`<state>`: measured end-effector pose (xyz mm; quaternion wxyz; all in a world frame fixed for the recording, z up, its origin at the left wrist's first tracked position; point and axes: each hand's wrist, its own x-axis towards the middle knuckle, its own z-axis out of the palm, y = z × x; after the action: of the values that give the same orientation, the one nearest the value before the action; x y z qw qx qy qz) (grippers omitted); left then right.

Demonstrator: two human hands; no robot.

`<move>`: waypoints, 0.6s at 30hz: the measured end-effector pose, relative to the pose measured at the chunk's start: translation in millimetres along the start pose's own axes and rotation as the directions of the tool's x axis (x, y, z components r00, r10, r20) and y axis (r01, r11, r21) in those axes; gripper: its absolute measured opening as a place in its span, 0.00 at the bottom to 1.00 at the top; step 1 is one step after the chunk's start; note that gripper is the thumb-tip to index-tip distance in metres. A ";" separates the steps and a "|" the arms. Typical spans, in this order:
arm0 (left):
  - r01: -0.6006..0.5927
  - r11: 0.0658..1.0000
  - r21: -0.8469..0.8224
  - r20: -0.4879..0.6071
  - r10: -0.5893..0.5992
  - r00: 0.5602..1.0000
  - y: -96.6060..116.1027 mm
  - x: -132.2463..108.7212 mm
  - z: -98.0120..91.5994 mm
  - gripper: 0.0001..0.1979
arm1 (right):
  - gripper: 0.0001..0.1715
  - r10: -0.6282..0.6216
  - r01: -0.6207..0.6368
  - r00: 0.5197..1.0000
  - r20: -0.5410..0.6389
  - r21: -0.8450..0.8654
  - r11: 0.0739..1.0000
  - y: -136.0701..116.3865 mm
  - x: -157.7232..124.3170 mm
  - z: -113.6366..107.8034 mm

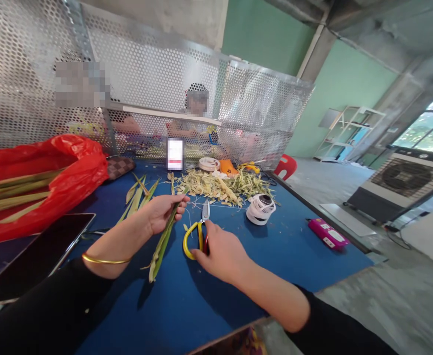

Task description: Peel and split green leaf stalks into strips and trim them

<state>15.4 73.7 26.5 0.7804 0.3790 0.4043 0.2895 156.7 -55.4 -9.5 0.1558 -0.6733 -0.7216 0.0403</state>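
Observation:
My left hand point(162, 212) is closed around a bundle of long green plant leaves point(162, 251), which slants down toward me with pale, dry lower ends. To its right, my right hand point(224, 249) grips a pair of scissors point(200, 231) with yellow and red handles. Their metal blades point away from me and look closed, close to the table. A thin white thread point(189, 212) trails over the table between the two hands. More long leaves point(137, 197) lie behind my left forearm.
A heap of plant scraps point(216, 187) covers the table's far side. Nearby stand a white roll point(261, 209) and a purple packet point(327, 233). At left are a red plastic bag point(76, 167) of stalks and a dark tablet point(35, 261). Perforated metal point(146, 64) separates other people beyond.

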 end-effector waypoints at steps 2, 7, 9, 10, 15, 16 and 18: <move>-0.008 1.000 0.002 -0.006 0.008 1.000 0.5 -0.7 -0.2 0.10 | 0.37 0.077 -0.075 0.997 0.017 -0.111 0.991 -13.9 8.9 9.2; -0.037 0.999 0.001 -0.026 0.037 0.999 2.8 -3.5 0.2 0.11 | 0.40 0.140 -0.120 0.979 0.149 -0.139 0.983 5.0 7.3 -3.7; -0.046 0.999 0.000 -0.028 0.046 0.999 4.5 -4.2 0.0 0.11 | 0.37 0.145 -0.124 0.974 0.174 -0.127 0.984 23.9 -9.4 -15.0; -0.047 0.999 -0.002 -0.029 0.047 0.998 5.2 -4.4 -0.1 0.11 | 0.37 0.137 -0.126 0.973 0.183 -0.071 0.989 33.9 -19.7 -20.8; -0.040 0.999 -0.016 -0.031 0.039 0.999 6.0 -3.8 -0.2 0.12 | 0.44 0.219 -0.398 0.884 0.413 0.419 0.816 69.1 -66.0 -44.5; -0.037 0.999 -0.019 -0.030 0.037 0.999 5.7 -3.5 -0.1 0.12 | 0.41 0.239 -0.484 0.845 0.478 0.494 0.722 71.1 -71.5 -47.3; -0.033 0.999 -0.025 -0.028 0.032 0.999 5.1 -3.2 0.1 0.12 | 0.31 0.213 -0.570 0.805 0.554 0.621 0.538 70.8 -78.0 -50.4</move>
<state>13.1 74.1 32.0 0.7748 0.3715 0.4049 0.3126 242.2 -133.4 5.9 0.2548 -0.6649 -0.4750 0.5170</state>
